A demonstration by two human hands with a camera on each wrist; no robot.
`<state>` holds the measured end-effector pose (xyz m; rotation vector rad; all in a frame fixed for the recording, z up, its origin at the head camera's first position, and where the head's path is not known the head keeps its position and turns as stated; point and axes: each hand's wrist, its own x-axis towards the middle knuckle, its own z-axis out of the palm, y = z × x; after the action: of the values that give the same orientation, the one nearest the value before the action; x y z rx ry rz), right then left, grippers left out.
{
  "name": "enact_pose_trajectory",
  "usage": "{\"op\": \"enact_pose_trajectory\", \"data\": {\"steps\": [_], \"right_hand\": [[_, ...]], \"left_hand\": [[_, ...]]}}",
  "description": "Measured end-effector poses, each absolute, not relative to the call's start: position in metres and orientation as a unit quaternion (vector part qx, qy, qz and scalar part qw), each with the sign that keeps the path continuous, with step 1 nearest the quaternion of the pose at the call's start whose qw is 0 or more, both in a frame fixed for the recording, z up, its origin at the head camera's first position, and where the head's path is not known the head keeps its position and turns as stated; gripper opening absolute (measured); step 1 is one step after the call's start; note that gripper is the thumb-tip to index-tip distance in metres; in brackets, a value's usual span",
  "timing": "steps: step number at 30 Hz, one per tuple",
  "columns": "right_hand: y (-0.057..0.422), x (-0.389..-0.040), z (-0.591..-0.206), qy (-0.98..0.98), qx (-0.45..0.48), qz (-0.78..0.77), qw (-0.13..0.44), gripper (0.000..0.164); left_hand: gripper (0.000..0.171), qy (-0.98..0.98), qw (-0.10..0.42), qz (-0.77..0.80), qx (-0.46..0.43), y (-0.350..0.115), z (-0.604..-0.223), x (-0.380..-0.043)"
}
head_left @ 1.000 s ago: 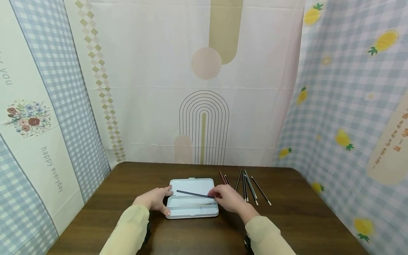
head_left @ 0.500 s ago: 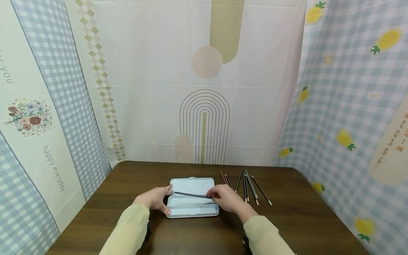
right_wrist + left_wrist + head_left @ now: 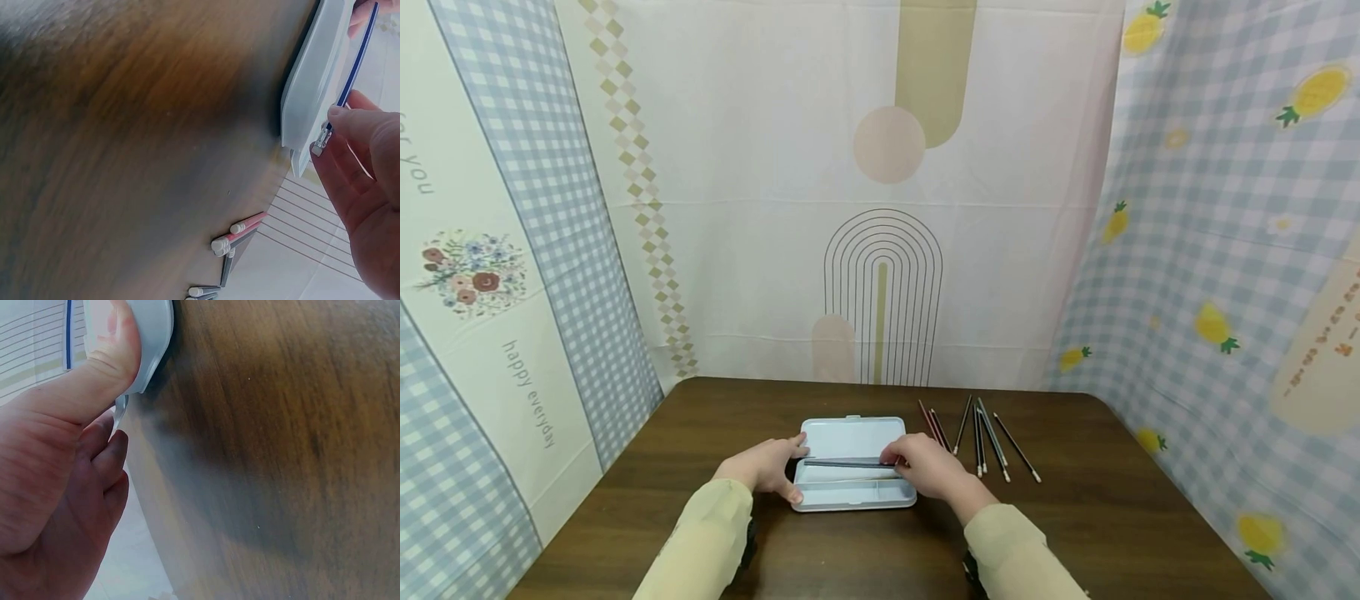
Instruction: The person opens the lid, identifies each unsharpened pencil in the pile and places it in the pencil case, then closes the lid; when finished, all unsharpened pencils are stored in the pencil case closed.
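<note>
A pale blue pencil case (image 3: 853,436) lies on the table with its lid folded back. My left hand (image 3: 763,467) holds its left end, thumb at the tray's front corner and fingers by the lid. In the left wrist view the thumb hooks over the case edge. My right hand (image 3: 934,468) pinches a dark blue pencil (image 3: 360,59) near its eraser end, between thumb and fingers. The pencil runs sideways over the case, along the hinge line between lid and tray. A divider splits the front strip of the tray.
Several eraser-tipped pencils (image 3: 991,431) lie loosely spread right of the case, and red ones (image 3: 247,222) are close behind my right hand. The brown wooden table (image 3: 1120,500) ends at a printed cloth backdrop (image 3: 760,250), with checked cloths at both sides.
My right hand has shifted slightly left and levelled the pencil, its left end dropping from over the lid to the hinge line. My left hand stays on the case.
</note>
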<state>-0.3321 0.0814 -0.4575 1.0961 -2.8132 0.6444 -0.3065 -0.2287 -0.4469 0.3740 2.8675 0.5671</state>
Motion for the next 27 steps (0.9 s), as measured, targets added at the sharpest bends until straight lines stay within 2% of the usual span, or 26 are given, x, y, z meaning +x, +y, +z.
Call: {"op": "enact_pose_trajectory", "data": {"steps": [27], "right_hand": [[0.0741, -0.3364, -0.4638, -0.92, 0.351, 0.174, 0.027, 0.022]], "left_hand": [[0.088, 0.97, 0.101, 0.186, 0.12, -0.2264, -0.4462, -0.3085]]}}
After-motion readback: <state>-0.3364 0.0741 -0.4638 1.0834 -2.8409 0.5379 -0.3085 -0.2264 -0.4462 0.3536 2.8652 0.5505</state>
